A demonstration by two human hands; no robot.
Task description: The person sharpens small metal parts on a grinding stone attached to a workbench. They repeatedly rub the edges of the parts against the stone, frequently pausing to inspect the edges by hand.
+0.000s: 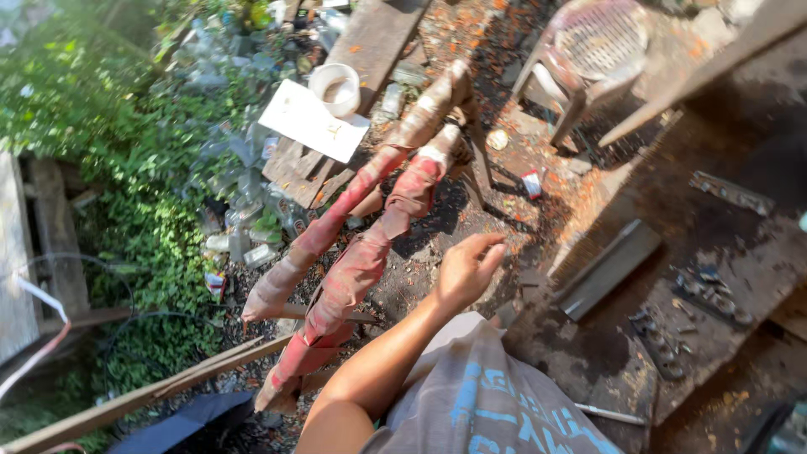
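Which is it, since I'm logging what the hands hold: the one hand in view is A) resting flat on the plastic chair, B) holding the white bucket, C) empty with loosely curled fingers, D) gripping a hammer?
C: the hand is raised in the air with its fingers loosely curled and nothing in them, beside the two red-wrapped poles, well apart from the plastic chair and the white bucket.

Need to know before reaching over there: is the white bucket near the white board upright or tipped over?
Upright. The white bucket shows its round open mouth to the camera, standing beside the white board. What it holds cannot be told.
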